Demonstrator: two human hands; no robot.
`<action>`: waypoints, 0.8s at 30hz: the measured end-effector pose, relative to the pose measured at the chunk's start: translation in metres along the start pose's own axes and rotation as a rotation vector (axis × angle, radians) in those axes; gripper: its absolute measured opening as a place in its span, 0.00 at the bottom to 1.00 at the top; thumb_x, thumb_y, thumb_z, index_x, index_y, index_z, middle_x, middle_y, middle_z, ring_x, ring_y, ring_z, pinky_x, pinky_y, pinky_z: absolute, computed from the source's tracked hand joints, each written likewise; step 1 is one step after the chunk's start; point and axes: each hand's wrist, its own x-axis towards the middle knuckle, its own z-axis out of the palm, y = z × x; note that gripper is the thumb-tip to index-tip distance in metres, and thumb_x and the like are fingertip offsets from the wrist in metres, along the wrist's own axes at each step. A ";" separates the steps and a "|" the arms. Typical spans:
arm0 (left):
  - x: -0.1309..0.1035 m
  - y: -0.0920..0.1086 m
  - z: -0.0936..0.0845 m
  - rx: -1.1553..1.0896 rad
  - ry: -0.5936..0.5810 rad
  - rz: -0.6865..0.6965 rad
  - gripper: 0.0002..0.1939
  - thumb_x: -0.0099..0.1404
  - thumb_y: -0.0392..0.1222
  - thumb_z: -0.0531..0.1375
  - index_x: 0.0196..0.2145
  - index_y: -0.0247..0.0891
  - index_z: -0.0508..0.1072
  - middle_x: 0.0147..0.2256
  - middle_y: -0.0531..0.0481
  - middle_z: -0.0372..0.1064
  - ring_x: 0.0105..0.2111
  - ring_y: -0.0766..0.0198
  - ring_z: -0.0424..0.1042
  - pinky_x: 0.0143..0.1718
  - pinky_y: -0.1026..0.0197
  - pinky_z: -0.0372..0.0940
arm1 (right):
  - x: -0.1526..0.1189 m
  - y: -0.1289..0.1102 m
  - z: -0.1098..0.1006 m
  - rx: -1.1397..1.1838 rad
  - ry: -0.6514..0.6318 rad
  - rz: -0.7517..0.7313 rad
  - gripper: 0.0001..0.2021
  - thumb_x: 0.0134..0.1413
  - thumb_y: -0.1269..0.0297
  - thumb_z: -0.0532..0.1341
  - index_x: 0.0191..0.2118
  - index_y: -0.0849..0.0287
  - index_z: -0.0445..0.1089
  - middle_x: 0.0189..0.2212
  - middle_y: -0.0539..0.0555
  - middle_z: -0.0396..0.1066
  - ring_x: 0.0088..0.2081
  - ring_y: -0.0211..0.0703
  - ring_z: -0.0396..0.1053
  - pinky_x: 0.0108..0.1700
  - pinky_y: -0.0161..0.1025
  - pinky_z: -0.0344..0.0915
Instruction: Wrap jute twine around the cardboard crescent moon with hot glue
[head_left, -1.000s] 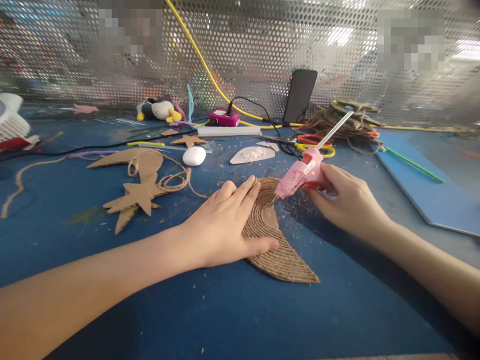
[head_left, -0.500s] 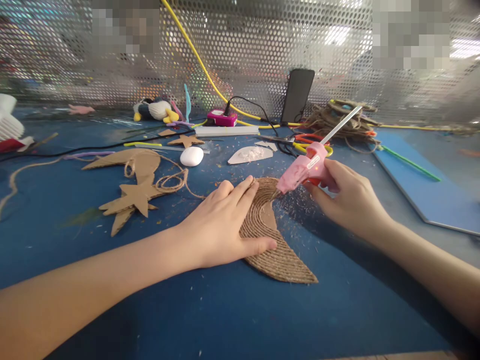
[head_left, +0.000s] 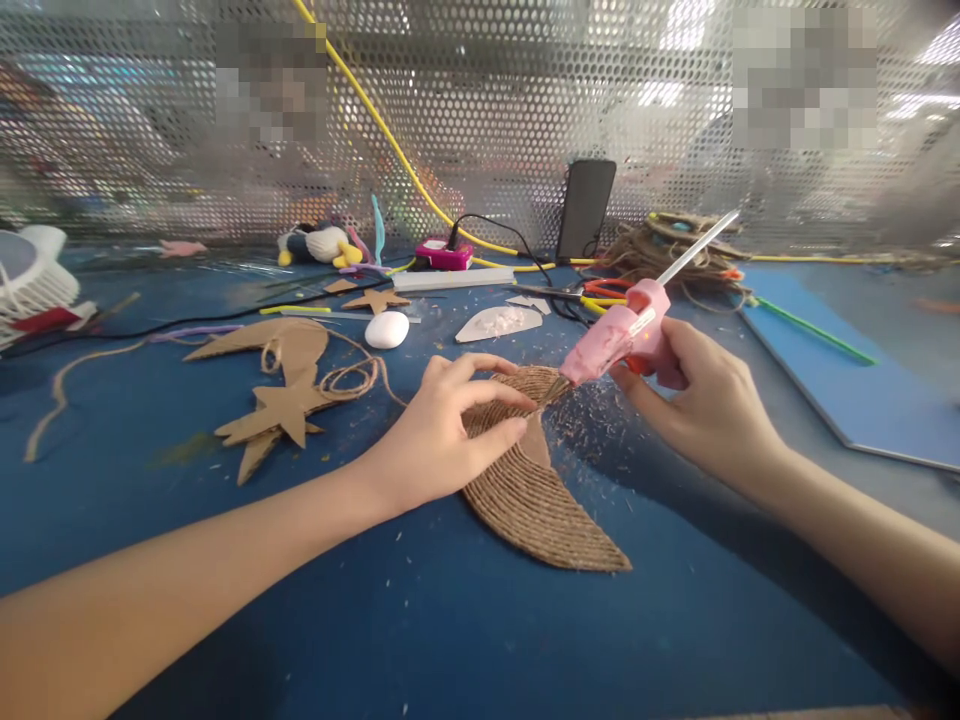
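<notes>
A crescent moon shape (head_left: 547,500) of cardboard, wound with rows of brown twine, lies flat on the blue table, a bare patch showing at its inner curve. Over its upper part is my left hand (head_left: 457,430), thumb and forefinger drawn together on the twine at the inner edge; the strand between them is hardly visible. My right hand (head_left: 712,400) grips a pink glue gun (head_left: 619,335) with a clear glue stick out of its back. The nozzle points down-left and meets the twine rows beside my left fingertips. Loose twine (head_left: 349,378) leads from the left toward the crescent.
Left of the crescent lie cardboard cutouts (head_left: 289,405) with a star. Behind are a white egg-shaped piece (head_left: 387,330), a scrap with glue bits (head_left: 499,322), scissors (head_left: 604,293), a phone (head_left: 587,210) and a twine bundle (head_left: 660,245). A blue board (head_left: 840,370) lies right.
My left hand has gone from lying flat with fingers spread to bringing thumb and forefinger together at the inner edge. The glue gun's nozzle has come slightly lower, close to those fingers.
</notes>
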 end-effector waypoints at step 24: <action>0.003 -0.010 0.005 0.052 0.067 -0.078 0.07 0.65 0.36 0.60 0.37 0.44 0.79 0.45 0.52 0.73 0.47 0.54 0.61 0.43 0.55 0.66 | -0.005 0.013 0.011 -0.117 -0.072 -0.189 0.05 0.59 0.65 0.60 0.36 0.56 0.60 0.30 0.53 0.66 0.29 0.43 0.62 0.29 0.40 0.56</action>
